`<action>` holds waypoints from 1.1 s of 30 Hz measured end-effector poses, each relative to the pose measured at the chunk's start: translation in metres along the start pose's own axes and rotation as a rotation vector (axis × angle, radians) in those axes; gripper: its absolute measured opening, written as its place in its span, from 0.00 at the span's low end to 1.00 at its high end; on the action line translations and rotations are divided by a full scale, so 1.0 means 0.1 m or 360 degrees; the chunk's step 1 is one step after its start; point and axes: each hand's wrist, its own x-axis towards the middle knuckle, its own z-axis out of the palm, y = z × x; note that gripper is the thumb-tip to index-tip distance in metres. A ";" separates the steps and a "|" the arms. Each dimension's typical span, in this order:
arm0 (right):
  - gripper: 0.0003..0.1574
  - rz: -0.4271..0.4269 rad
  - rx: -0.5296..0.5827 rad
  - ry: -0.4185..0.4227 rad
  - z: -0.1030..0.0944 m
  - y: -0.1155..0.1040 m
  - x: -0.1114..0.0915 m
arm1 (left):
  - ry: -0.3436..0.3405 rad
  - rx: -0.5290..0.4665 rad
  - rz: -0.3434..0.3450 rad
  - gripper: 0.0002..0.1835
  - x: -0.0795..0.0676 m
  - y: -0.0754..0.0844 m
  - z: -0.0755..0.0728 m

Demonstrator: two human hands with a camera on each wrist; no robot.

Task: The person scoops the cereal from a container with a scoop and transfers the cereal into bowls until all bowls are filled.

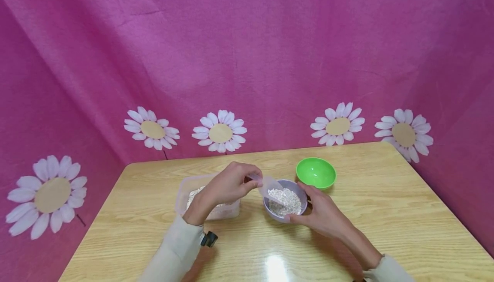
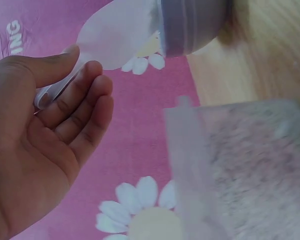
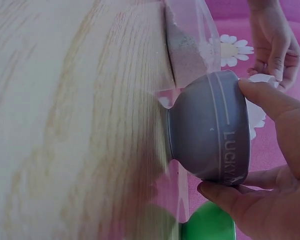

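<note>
My left hand (image 1: pixel 233 182) pinches the handle of a translucent plastic scoop (image 2: pixel 117 35) between thumb and fingers. The scoop's head is tilted over the rim of a greyish-purple bowl (image 3: pixel 205 125). Pale flakes like oats (image 1: pixel 287 202) lie in that bowl, which stands on the table. My right hand (image 1: pixel 326 211) holds the bowl by its right side, thumb at the near rim and fingers at the far rim in the head view. Behind my left forearm sits a translucent plastic tub (image 1: pixel 183 187) with more of the flakes, partly hidden by the arm.
A bright green bowl (image 1: pixel 316 172) stands behind and to the right of the purple one, close to my right fingers. Beyond the wooden table (image 1: pixel 127 230) hangs a pink cloth (image 1: pixel 266 67) with large white daisies.
</note>
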 end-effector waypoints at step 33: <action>0.65 0.0021 0.0001 -0.0026 0.00 -0.01 0.01 | 0.0170 -0.0038 -0.0078 0.06 -0.17 0.01 -0.19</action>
